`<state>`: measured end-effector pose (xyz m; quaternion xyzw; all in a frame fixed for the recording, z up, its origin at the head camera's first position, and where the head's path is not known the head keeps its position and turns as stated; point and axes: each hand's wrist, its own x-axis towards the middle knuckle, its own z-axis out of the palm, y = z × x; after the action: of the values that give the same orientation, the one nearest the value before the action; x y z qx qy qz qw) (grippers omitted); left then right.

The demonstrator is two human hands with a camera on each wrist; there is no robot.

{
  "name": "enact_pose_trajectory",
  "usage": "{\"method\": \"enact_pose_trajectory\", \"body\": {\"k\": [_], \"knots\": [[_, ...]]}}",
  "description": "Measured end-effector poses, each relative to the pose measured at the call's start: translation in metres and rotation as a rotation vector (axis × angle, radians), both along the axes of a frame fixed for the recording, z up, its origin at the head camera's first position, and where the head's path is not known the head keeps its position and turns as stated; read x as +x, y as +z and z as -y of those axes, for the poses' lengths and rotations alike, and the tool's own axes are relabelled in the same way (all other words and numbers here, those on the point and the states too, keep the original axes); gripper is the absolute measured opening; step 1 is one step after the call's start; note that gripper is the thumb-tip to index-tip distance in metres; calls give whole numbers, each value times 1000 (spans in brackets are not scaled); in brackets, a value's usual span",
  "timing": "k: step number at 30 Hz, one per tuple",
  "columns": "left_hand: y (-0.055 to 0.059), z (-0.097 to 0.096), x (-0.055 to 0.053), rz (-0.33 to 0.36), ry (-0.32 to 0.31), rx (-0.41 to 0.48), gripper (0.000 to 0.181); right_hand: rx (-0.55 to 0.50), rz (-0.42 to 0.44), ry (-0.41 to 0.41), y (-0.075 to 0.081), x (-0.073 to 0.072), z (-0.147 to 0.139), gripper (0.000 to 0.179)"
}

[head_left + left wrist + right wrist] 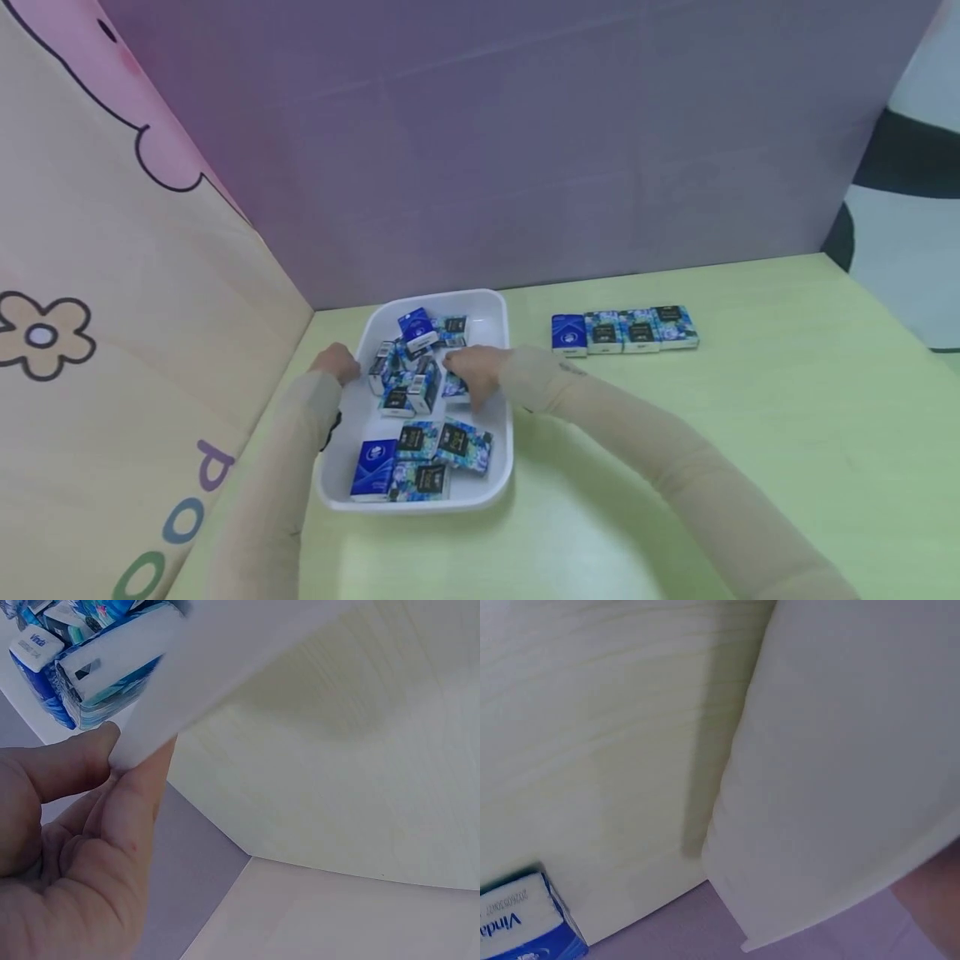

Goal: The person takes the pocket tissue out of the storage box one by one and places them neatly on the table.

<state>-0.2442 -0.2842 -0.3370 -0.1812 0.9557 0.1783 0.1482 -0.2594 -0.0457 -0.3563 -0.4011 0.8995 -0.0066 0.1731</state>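
Observation:
A white plastic tray point(495, 492) holds several small tissue packs, some in blue-and-green floral wrappers and some plain dark blue. My left hand point(337, 362) is at the tray's left side; in the left wrist view, the thumb and fingers of that hand point(97, 802) pinch its rim. Reaching over the right side, my right hand point(480, 371) is down inside the tray, with a floral tissue pack point(454, 388) between its fingers and thumb. I cannot tell whether it grips that pack. In the right wrist view the tray wall point(840, 750) hides most of the hand.
Right of the tray, a row of several tissue packs point(602, 332) lies side by side on the pale green table point(750, 417), a dark blue one point(569, 335) at its left end. A purple partition point(525, 167) stands behind, and a printed cream panel point(150, 275) borders the left.

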Motion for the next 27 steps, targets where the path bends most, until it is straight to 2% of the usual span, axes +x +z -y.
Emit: {"method": "enact_pose_trajectory", "body": {"k": [6,12,20,27], "knots": [[1,0,0,-15,-23,-22,38,-10,-42,30,10,2,-3,96],[1,-1,2,-27,-33,-19,41,-65,-52,43,29,5,-10,93],[0,-3,5,-38,-18,-15,46,-98,-33,16,49,5,-25,91],[2,-5,7,-39,-22,-8,45,-134,-46,-14,60,2,-54,92]]}}
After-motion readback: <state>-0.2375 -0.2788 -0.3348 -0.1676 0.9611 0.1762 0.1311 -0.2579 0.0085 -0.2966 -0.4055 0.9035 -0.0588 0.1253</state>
